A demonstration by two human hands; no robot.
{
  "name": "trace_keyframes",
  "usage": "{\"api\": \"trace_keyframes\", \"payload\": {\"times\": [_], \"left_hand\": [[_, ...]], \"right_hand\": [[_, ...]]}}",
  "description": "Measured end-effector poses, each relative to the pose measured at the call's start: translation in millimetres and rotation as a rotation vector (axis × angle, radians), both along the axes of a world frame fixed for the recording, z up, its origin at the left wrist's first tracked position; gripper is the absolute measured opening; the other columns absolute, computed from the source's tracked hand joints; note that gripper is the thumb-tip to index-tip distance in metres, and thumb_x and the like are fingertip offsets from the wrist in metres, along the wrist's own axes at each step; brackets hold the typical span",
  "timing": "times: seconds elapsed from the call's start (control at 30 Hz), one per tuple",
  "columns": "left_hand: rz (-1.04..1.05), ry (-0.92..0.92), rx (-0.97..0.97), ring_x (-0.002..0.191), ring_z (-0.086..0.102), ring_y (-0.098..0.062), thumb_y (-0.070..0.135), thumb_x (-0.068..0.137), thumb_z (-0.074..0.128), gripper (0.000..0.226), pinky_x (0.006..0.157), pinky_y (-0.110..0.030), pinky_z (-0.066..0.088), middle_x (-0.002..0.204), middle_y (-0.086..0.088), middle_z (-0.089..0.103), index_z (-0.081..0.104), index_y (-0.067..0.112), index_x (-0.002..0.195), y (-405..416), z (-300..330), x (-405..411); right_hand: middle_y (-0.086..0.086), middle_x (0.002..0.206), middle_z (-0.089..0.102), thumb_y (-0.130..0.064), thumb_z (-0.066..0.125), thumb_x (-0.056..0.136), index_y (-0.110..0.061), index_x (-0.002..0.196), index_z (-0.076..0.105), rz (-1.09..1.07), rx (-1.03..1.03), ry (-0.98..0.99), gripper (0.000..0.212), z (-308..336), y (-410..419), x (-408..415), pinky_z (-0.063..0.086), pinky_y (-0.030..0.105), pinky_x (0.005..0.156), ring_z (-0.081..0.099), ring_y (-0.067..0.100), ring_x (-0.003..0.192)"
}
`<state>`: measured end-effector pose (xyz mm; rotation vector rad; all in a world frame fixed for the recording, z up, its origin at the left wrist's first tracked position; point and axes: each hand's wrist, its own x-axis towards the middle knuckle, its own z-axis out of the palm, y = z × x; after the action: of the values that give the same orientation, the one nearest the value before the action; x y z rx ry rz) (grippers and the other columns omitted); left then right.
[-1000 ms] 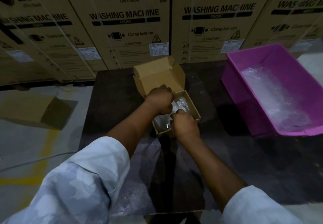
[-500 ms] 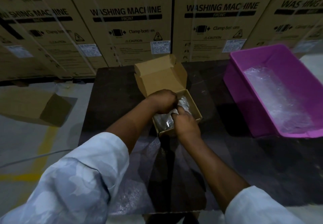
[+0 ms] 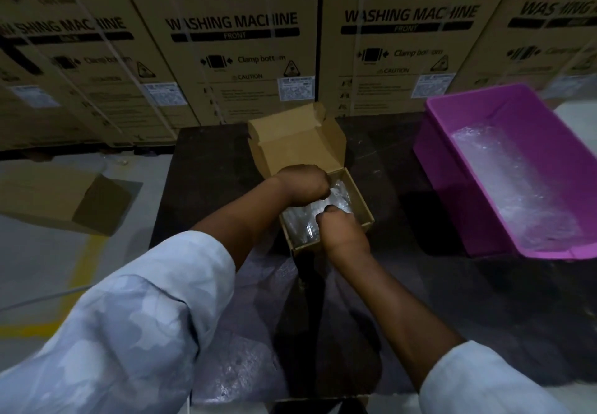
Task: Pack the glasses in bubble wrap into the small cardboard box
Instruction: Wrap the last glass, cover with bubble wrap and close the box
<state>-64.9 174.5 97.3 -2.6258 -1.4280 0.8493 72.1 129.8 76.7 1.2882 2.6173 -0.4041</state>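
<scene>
Tall cartons [image 3: 226, 45] behind the dark worktop [image 3: 403, 284] read "LG", "Life's Good", "WASHING MACHINE", "FRONT", "Clamp bottom" and "CAUTION"; their white stickers were too small to read. The small cardboard box [image 3: 361, 206] stood open on the worktop, lid flap raised at the back, with no print visible on it. Inside lay the bubble-wrapped glasses [image 3: 300, 223], a clear, crinkled, shiny bundle filling the box. The left hand [image 3: 302, 184] curled its grip over the bundle's far end; the right hand [image 3: 342, 229] pinched the wrap at the near side. A pink tub [image 3: 452, 168] at the right held more bubble wrap [image 3: 517, 187].
</scene>
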Motion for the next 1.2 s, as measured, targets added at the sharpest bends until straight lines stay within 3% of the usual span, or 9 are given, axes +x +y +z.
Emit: {"api": "trace_keyframes", "payload": {"times": [0.1, 0.23, 0.33, 0.43, 0.63, 0.77, 0.93, 1.07, 1.2], "left_hand": [[0.055, 0.036, -0.022, 0.098, 0.061, -0.03, 0.005, 0.09, 0.054, 0.018, 0.072, -0.035, 0.05, 0.11, -0.011, 0.062, 0.064, 0.008, 0.105, 4, 1, 3], [0.166, -0.001, -0.049, 0.104, 0.059, -0.032, 0.01, 0.097, 0.042, 0.026, 0.077, -0.035, 0.045, 0.117, -0.017, 0.06, 0.06, 0.0, 0.113, 7, 1, 17], [0.067, 0.06, 0.009, 0.108, 0.058, -0.033, 0.02, 0.098, 0.041, 0.032, 0.08, -0.036, 0.042, 0.117, -0.017, 0.061, 0.061, 0.001, 0.114, 6, -3, 17], [-0.037, 0.084, 0.066, 0.108, 0.058, -0.032, 0.019, 0.097, 0.042, 0.029, 0.071, -0.033, 0.038, 0.115, -0.014, 0.061, 0.061, 0.004, 0.113, -1, -13, 11], [0.163, -0.142, 0.084, 0.11, 0.055, -0.029, 0.015, 0.095, 0.046, 0.024, 0.069, -0.033, 0.036, 0.122, -0.01, 0.057, 0.059, 0.011, 0.114, -9, -27, 6], [0.324, -0.467, 0.005, 0.112, 0.055, -0.027, 0.02, 0.089, 0.061, 0.035, 0.088, -0.032, 0.042, 0.128, -0.007, 0.054, 0.06, 0.016, 0.124, -8, -27, -12], [0.19, -0.212, 0.083, 0.11, 0.053, -0.031, 0.025, 0.096, 0.051, 0.025, 0.074, -0.034, 0.039, 0.123, -0.01, 0.054, 0.061, 0.01, 0.114, -12, -19, -7], [0.47, -0.309, 0.042, 0.107, 0.057, -0.029, 0.021, 0.095, 0.05, 0.022, 0.071, -0.033, 0.038, 0.119, -0.011, 0.06, 0.063, 0.009, 0.108, -3, -17, 8], [0.693, -0.417, 0.011, 0.114, 0.055, -0.035, 0.015, 0.098, 0.038, 0.033, 0.092, -0.038, 0.044, 0.122, -0.019, 0.06, 0.06, -0.001, 0.117, 9, -9, 25]], "right_hand": [[0.015, 0.122, 0.056, -0.002, 0.041, 0.093, -0.006, 0.116, 0.061, -0.018, -0.011, 0.012, 0.031, -1, 2, -2, 0.049, 0.039, 0.091, 0.058, 0.033, 0.11], [0.013, 0.119, 0.061, -0.005, 0.042, 0.095, -0.008, 0.115, 0.062, -0.042, -0.004, 0.009, 0.028, 2, 2, -5, 0.049, 0.038, 0.089, 0.06, 0.029, 0.11], [0.01, 0.115, 0.064, -0.009, 0.042, 0.095, -0.012, 0.112, 0.063, -0.022, 0.082, 0.005, 0.027, 2, 1, -4, 0.047, 0.035, 0.087, 0.061, 0.027, 0.107], [0.007, 0.109, 0.067, -0.012, 0.042, 0.093, -0.014, 0.106, 0.066, 0.006, 0.19, -0.004, 0.027, -1, 1, -3, 0.039, 0.035, 0.091, 0.057, 0.027, 0.109], [0.01, 0.11, 0.066, -0.006, 0.041, 0.092, -0.007, 0.107, 0.063, -0.034, 0.131, -0.019, 0.026, 0, 4, -9, 0.047, 0.036, 0.081, 0.061, 0.027, 0.105], [0.01, 0.116, 0.063, -0.009, 0.044, 0.092, -0.011, 0.112, 0.063, -0.033, 0.09, -0.021, 0.027, 2, 8, -10, 0.05, 0.037, 0.083, 0.061, 0.028, 0.107], [0.01, 0.114, 0.063, -0.009, 0.043, 0.093, -0.014, 0.113, 0.061, -0.027, 0.087, -0.022, 0.027, 0, 9, -6, 0.049, 0.035, 0.08, 0.061, 0.027, 0.107], [0.009, 0.114, 0.064, -0.01, 0.042, 0.095, -0.014, 0.115, 0.061, -0.015, 0.095, -0.028, 0.028, 0, 8, -4, 0.049, 0.034, 0.079, 0.063, 0.026, 0.105], [0.01, 0.115, 0.065, -0.008, 0.042, 0.095, -0.01, 0.114, 0.061, -0.01, 0.082, -0.039, 0.027, 4, 9, -9, 0.051, 0.035, 0.079, 0.064, 0.025, 0.104]]}}
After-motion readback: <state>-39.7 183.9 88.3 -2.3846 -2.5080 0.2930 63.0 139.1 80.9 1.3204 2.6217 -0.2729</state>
